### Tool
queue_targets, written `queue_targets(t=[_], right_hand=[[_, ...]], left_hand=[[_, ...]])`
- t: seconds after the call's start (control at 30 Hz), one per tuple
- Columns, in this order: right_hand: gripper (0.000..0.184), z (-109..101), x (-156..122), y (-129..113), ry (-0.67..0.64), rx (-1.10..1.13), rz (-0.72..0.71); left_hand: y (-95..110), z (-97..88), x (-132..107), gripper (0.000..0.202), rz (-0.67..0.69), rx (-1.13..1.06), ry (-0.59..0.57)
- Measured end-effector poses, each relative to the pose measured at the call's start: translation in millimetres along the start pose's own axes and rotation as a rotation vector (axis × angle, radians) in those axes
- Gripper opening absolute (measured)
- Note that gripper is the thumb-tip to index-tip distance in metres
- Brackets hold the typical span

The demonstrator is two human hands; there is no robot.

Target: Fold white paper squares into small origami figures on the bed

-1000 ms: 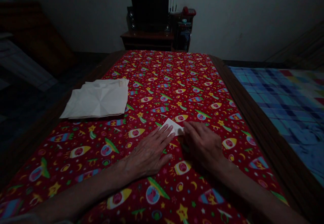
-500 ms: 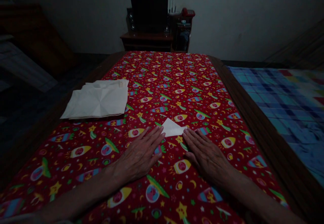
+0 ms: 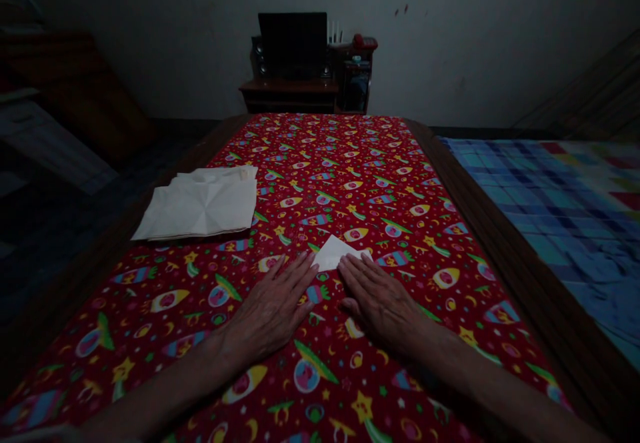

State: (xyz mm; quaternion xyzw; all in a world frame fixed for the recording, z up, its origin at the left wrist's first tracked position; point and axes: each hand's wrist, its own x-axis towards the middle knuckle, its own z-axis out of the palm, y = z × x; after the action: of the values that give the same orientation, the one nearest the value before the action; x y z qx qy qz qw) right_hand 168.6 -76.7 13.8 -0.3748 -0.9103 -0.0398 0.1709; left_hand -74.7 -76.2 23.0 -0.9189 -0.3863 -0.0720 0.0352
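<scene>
A small folded white paper [image 3: 332, 253] lies on the red patterned cloth [image 3: 350, 183] in front of me. My left hand [image 3: 273, 306] rests flat on the cloth with fingers stretched out, its fingertips touching the paper's left edge. My right hand [image 3: 380, 299] also lies flat and open, fingertips at the paper's right lower edge. Neither hand holds anything.
A stack of creased white paper sheets [image 3: 200, 204] lies at the left of the cloth. A blue checked mat [image 3: 560, 209] lies to the right beyond the dark wooden edge. A dark cabinet with a screen [image 3: 295, 63] stands at the far wall.
My right hand has let go of the paper's edge and flattened on the cloth. Both hands slid slightly back and closer together; the folded paper now lies flat between the fingertips.
</scene>
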Motion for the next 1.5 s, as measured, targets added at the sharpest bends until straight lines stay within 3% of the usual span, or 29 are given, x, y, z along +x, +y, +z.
queue_targets(t=[0.13,0.27,0.33,0.47,0.63,0.77,1.03,1.2,1.3,1.5], right_hand=[[0.045,-1.6,-12.9,14.0,0.022,-0.038,0.041],[0.042,-1.6,-14.3,16.3,0.035,-0.069,0.053],[0.039,-1.2,-12.0,15.3,0.066,-0.066,0.054],[0.036,-1.9,-10.3,16.5,0.128,0.012,0.073],[0.037,-0.3,-13.9,20.9,0.138,0.098,0.102],[0.039,3.3,-17.0,23.7,0.142,0.119,0.099],[0.041,1.8,-18.3,25.2,0.197,0.149,0.157],[0.040,0.2,-16.4,25.1,0.293,0.135,0.290],[0.037,-4.4,-12.8,23.3,0.339,0.256,0.415],[0.027,-14.7,0.0,18.4,0.208,0.612,0.747]], left_hand=[[-1.6,-2.1,4.9,0.043,0.013,0.015,0.049],[0.9,-10.0,32.5,0.029,0.072,-0.018,0.091],[2.6,-14.0,48.1,0.025,0.100,-0.097,0.012],[1.4,-13.9,63.9,0.019,0.023,-0.259,0.002],[-5.5,-5.6,63.4,0.016,-0.027,-0.333,0.044],[-5.1,-5.8,64.3,0.018,-0.013,-0.255,0.020],[8.7,-7.5,66.1,0.019,0.071,0.104,-0.035],[8.9,-3.9,67.3,0.019,0.067,0.156,-0.029],[7.8,-4.1,66.8,0.018,0.050,0.153,-0.035],[5.7,-4.3,65.0,0.015,0.038,0.116,-0.027]])
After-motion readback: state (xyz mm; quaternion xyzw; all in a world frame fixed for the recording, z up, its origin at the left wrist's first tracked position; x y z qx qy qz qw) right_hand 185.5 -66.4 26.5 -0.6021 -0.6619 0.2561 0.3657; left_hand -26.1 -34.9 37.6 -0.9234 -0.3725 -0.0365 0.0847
